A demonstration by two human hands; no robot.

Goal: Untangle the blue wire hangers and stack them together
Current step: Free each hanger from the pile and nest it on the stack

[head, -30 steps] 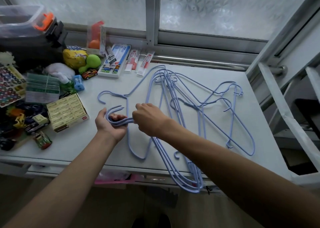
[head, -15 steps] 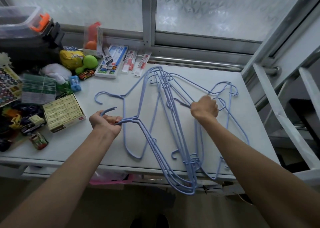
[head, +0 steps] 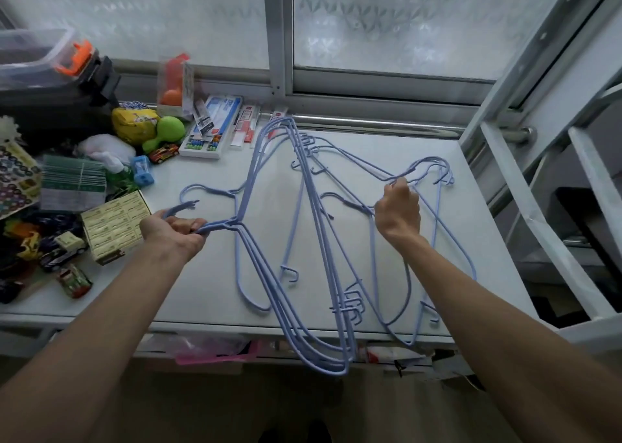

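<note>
Several blue wire hangers lie spread over the white table (head: 208, 274). My left hand (head: 175, 232) grips the necks of a gathered bunch of hangers (head: 296, 311), whose bodies run to the table's front edge and hang over it. One single hanger (head: 193, 188) lies with its hook just beyond that hand. On the right, my right hand (head: 399, 212) pinches the neck of a hanger in the tangled group (head: 434, 173), lifting it slightly. Its wires cross those of the other hangers lying there.
Clutter fills the left side: a yellow box (head: 114, 224), toy cars (head: 64, 256), a green card pack (head: 72, 183), a blue sharpener (head: 143, 173), a green toy (head: 165, 133), stationery packs (head: 210, 129). A window frame (head: 279, 38) stands behind, white rails (head: 538, 213) on the right.
My right hand let go of the bunch beside my left hand, crossed to the right, and took hold of a hanger neck in the tangled group. My left hand kept its grip.
</note>
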